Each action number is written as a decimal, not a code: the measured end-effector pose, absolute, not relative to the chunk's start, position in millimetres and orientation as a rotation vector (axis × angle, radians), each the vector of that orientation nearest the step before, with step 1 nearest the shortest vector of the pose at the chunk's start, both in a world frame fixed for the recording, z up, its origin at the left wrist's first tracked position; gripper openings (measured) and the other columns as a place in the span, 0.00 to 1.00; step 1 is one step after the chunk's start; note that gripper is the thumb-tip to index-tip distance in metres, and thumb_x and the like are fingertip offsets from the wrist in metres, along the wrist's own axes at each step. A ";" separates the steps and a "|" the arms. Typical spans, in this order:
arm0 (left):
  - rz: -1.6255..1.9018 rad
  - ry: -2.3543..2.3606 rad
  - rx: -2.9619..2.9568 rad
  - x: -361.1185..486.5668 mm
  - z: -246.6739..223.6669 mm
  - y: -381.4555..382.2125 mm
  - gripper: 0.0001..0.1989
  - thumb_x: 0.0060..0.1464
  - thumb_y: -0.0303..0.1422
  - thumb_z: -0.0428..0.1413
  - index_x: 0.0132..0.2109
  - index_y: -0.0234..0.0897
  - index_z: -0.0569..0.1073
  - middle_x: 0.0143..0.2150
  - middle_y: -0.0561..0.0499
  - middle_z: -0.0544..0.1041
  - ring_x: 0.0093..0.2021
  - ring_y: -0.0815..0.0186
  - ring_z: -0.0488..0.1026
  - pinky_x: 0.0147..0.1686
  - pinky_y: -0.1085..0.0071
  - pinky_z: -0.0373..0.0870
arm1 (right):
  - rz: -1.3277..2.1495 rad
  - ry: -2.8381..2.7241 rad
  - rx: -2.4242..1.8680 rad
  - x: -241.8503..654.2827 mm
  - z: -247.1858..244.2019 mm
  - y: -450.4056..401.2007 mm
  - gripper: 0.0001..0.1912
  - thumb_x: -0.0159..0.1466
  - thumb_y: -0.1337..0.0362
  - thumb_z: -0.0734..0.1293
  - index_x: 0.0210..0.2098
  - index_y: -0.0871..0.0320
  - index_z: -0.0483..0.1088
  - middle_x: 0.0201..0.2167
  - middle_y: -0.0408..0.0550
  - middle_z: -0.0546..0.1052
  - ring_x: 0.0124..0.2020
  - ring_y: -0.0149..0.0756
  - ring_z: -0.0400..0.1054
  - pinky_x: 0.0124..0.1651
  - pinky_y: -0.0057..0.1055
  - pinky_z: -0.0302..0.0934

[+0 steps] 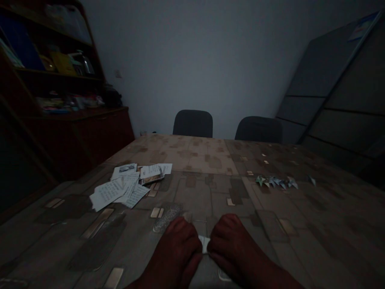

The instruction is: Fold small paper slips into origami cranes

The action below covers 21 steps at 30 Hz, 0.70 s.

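Note:
Close to the table's near side, a small piece of paper (204, 244) shows pale between my two hands. My left hand (182, 247) grips its left end with curled fingers. On the right end, my right hand (230, 245) is closed in the same way. Most of the paper is hidden under the fingers, so its full shape cannot be made out. Several printed paper sheets (108, 193) lie spread and overlapping to the left. Over on the right sits a row of small folded paper pieces (275, 182), with a single folded piece (312, 180) apart from them.
A patterned cloth covers the table (195, 192). Beyond its far edge stand two dark chairs (193, 123). A wooden cabinet (102, 132) with loaded shelves is at the left, and a grey panelled unit (309, 80) at the right. The room is dim.

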<state>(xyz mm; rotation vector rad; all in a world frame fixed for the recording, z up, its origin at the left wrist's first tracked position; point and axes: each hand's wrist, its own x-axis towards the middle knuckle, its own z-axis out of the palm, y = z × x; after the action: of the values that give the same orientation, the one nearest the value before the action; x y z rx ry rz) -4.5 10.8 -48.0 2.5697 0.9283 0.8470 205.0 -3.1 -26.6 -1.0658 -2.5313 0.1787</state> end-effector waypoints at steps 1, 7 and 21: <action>0.825 0.954 2.530 -4.2 -46.6 10.4 0.06 0.54 0.22 0.54 0.32 0.37 0.70 0.33 0.50 0.72 0.37 0.60 0.69 0.47 0.57 0.65 | 0.249 -2.507 -1.091 205.5 -26.1 -3.8 0.06 0.64 0.70 0.68 0.31 0.56 0.69 0.32 0.43 0.74 0.38 0.37 0.64 0.46 0.37 0.54; 0.733 1.064 2.393 -2.2 -38.0 10.3 0.06 0.53 0.21 0.56 0.33 0.36 0.72 0.36 0.49 0.72 0.40 0.59 0.69 0.45 0.59 0.64 | 0.488 -2.296 -1.201 201.5 -29.8 -3.5 0.07 0.61 0.72 0.71 0.33 0.56 0.71 0.33 0.41 0.73 0.40 0.37 0.66 0.47 0.37 0.55; 0.701 1.058 2.416 -3.4 -37.9 11.9 0.05 0.54 0.23 0.55 0.33 0.36 0.71 0.35 0.49 0.72 0.39 0.58 0.68 0.44 0.59 0.63 | 0.453 -2.160 -1.328 191.7 -42.2 -0.9 0.10 0.55 0.78 0.72 0.28 0.58 0.70 0.29 0.40 0.72 0.37 0.37 0.66 0.45 0.36 0.53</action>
<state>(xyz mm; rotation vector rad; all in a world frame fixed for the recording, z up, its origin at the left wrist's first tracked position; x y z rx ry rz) -3.4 11.9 -37.9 2.4155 1.0584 0.7008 191.7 -0.9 -42.2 -1.3280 -2.1604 0.4530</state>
